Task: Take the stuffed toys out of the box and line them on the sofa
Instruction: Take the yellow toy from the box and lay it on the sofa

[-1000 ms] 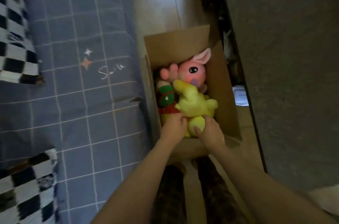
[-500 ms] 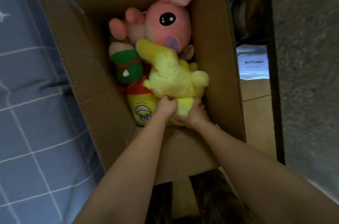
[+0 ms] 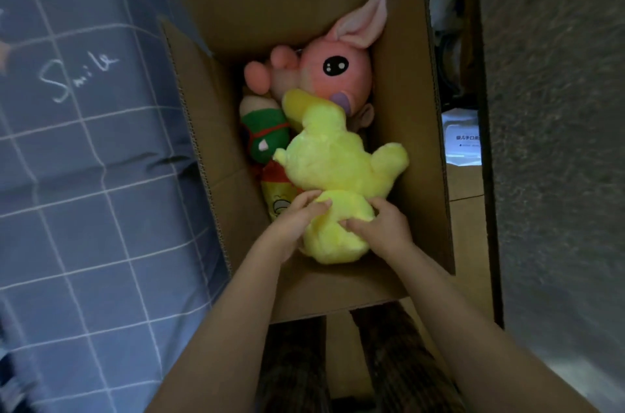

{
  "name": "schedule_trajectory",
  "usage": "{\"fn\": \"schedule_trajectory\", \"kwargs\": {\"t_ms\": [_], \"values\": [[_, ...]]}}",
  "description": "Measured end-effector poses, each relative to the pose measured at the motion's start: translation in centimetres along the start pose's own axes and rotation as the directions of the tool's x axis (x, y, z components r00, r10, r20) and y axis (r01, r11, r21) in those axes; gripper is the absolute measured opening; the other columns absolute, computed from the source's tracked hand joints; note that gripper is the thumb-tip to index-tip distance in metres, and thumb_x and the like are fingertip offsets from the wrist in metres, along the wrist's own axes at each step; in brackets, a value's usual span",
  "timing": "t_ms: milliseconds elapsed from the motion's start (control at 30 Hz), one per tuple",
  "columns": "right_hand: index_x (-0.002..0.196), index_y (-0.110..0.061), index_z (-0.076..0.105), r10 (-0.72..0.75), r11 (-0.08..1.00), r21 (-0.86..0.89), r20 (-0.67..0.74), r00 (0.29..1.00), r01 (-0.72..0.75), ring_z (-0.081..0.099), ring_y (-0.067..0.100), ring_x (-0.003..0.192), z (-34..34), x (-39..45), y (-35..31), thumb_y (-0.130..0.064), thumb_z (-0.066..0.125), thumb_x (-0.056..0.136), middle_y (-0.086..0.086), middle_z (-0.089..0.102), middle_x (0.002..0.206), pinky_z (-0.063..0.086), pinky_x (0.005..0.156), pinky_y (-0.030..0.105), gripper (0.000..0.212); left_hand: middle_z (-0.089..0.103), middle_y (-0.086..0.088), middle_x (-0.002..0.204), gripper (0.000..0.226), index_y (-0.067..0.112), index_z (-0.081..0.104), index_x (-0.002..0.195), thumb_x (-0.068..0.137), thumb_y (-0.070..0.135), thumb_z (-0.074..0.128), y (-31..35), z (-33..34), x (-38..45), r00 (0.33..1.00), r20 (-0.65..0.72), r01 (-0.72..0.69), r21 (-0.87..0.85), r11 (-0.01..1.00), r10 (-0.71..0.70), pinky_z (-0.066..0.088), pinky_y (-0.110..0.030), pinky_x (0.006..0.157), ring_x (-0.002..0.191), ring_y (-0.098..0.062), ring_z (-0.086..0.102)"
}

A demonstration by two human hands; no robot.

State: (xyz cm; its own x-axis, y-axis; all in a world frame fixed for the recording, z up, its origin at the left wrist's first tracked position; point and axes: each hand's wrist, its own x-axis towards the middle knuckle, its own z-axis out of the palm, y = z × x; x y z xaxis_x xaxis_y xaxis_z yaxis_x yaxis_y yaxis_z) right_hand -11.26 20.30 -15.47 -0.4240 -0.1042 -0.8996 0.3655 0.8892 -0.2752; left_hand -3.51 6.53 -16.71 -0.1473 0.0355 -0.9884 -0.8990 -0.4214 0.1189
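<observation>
On the far left we see the sofa (image 3: 84, 176), covered with a blue checked cloth that carries the word "Smile" in white. No toy lies on the part of it that we can see, so we judge that the lining up has not yet started.

Just beside the sofa stands the open cardboard box (image 3: 209, 149). Along its left inner wall lies a toy in green clothing (image 3: 265, 133), and under it a toy with a yellow cartoon face (image 3: 279, 204), mostly hidden. Our left hand (image 3: 297, 220) curls its fingers around the near end of the yellow plush toy (image 3: 338, 159), which lies on top of the others. At the far end of the box sits a pink rabbit toy (image 3: 334, 74), with one ear up against the right wall.

Our right hand (image 3: 378, 226) grips the same near end of the yellow plush from the other side, with the fingers pressed into the fabric.

We think this toy is light and very soft: the fabric dents under the fingers. It will not slip or break, but it will hang limp if held only at one end. For the lift it may be better to take hold nearer the thick middle of the body.

To the right, outside the box, lies a white packet (image 3: 461, 135), then a grey wall.
</observation>
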Motion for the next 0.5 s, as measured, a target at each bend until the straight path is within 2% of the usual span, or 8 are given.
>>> {"fn": "schedule_trajectory", "kwargs": {"t_ms": [100,133,200,233,333,400,467,500], "values": [[0.127,-0.016,0.051,0.003,0.987,0.161,0.046,0.999,-0.011,0.054,0.019,0.103,-1.2,-3.2,-1.9,-0.033,0.074,0.076,0.003,0.057,0.119,0.051,0.084,0.036,0.059,0.038,0.002,0.131,0.059,0.046,0.035,0.125,0.076,0.051,0.069,0.1,-0.6,-2.9,1.000,0.009,-0.017,0.036,0.999,0.016,0.039,-0.052,0.104,0.121,-0.028,0.042],[0.124,-0.019,0.052,0.001,0.975,0.220,0.053,0.999,-0.013,0.055,0.018,0.098,-1.7,-4.3,-2.7,-0.033,0.074,0.076,0.001,0.057,0.113,0.053,0.082,0.038,0.055,0.037,0.002,0.131,0.070,0.045,0.030,0.129,0.073,0.054,0.070,0.4,-0.8,-4.0,0.999,0.004,-0.032,0.049,0.998,0.032,0.040,-0.051,0.104,0.122,-0.028,0.042],[0.115,-0.022,0.054,-0.045,0.968,0.250,0.024,0.999,0.037,0.055,0.011,0.085,-3.0,-6.5,-4.5,-0.036,0.072,0.077,-0.004,0.055,0.101,0.053,0.066,0.030,0.045,0.037,0.003,0.130,0.086,0.044,0.025,0.136,0.066,0.060,0.071,1.5,-1.2,-6.5,0.996,0.020,-0.091,0.044,0.995,0.090,0.040,-0.050,0.104,0.123,-0.028,0.042],[0.110,-0.021,0.056,-0.079,0.968,0.237,-0.013,0.997,0.080,0.056,0.008,0.081,-3.6,-7.5,-5.4,-0.039,0.071,0.077,-0.005,0.057,0.097,0.051,0.062,0.027,0.040,0.039,0.003,0.130,0.092,0.043,0.026,0.137,0.060,0.063,0.072,2.1,-1.4,-7.5,0.992,0.027,-0.124,0.033,0.992,0.123,0.041,-0.050,0.104,0.123,-0.027,0.043],[0.092,-0.011,0.061,-0.195,0.955,0.200,-0.127,0.973,0.218,0.062,0.018,0.084,-5.0,-10.8,-7.9,-0.049,0.066,0.078,0.006,0.064,0.089,0.055,0.073,0.044,0.041,0.052,0.003,0.130,0.095,0.039,0.039,0.132,0.049,0.065,0.078,4.5,-2.6,-11.8,0.972,0.029,-0.234,-0.023,0.972,0.235,0.045,-0.050,0.101,0.117,-0.024,0.053],[0.083,-0.003,0.059,-0.279,0.937,0.158,-0.194,0.941,0.310,0.060,0.024,0.082,-5.3,-13.3,-10.4,-0.055,0.061,0.079,0.015,0.062,0.085,0.049,0.070,0.042,0.052,0.059,0.002,0.125,0.088,0.036,0.047,0.128,0.049,0.063,0.079,6.0,-3.7,-15.0,0.954,0.000,-0.299,-0.052,0.953,0.300,0.049,-0.049,0.097,0.111,-0.024,0.059],[0.073,-0.008,0.051,-0.347,0.916,0.113,-0.258,0.902,0.384,0.054,0.029,0.082,-5.1,-15.6,-13.2,-0.065,0.054,0.075,0.016,0.054,0.083,0.039,0.067,0.036,0.057,0.063,0.002,0.120,0.090,0.031,0.052,0.127,0.048,0.061,0.082,7.5,-5.1,-18.7,0.939,-0.043,-0.342,-0.064,0.937,0.340,0.051,-0.049,0.094,0.107,-0.025,0.062],[0.072,-0.012,0.048,-0.380,0.899,0.108,-0.284,0.880,0.424,0.051,0.028,0.086,-4.9,-16.8,-15.0,-0.065,0.053,0.075,0.013,0.052,0.086,0.038,0.072,0.036,0.053,0.065,0.001,0.118,0.093,0.029,0.054,0.127,0.045,0.062,0.083,8.1,-6.0,-20.8,0.929,-0.078,-0.367,-0.080,0.927,0.361,0.052,-0.048,0.093,0.106,-0.025,0.064]]}}
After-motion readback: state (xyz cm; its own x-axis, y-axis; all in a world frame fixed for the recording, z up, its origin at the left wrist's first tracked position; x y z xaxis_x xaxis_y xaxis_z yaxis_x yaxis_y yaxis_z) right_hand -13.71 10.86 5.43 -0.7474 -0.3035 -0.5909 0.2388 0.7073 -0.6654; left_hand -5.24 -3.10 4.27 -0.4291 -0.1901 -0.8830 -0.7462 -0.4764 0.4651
